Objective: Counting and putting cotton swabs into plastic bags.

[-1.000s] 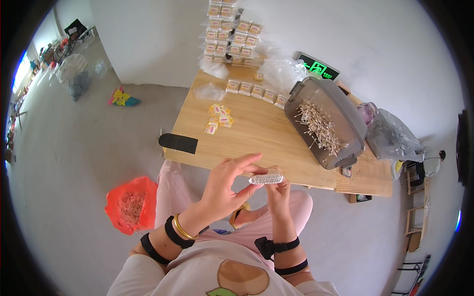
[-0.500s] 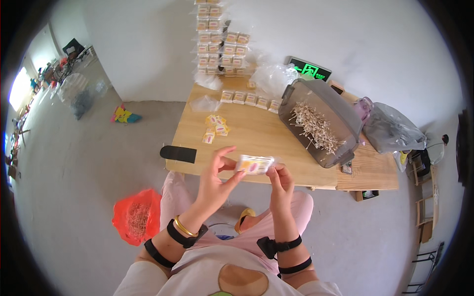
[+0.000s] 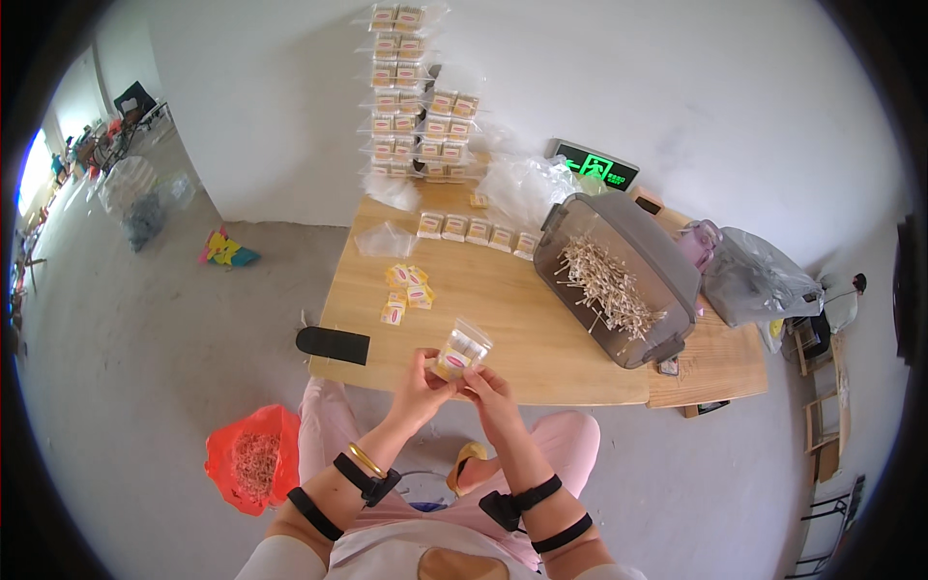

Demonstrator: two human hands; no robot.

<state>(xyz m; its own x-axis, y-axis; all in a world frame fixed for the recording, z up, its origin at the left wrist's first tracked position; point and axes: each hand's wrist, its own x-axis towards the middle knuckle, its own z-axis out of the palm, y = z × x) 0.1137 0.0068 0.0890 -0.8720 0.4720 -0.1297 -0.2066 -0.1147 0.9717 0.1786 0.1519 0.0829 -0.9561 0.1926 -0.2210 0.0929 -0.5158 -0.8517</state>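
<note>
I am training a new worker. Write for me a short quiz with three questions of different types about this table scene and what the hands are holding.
1. True or false: both hands, the left hand and the right hand, hold the small clear packet.
2. What lies inside the grey bin on the wooden table?
A. pale thin sticks
B. red balls
C. folded cloth
3. Fill in: on the floor at the person's left sits a ____ plastic bag.

Key
1. True: the fingers of both hands pinch its lower edge.
2. A: the pale sticks are heaped loose in the bin.
3. Red.
</note>
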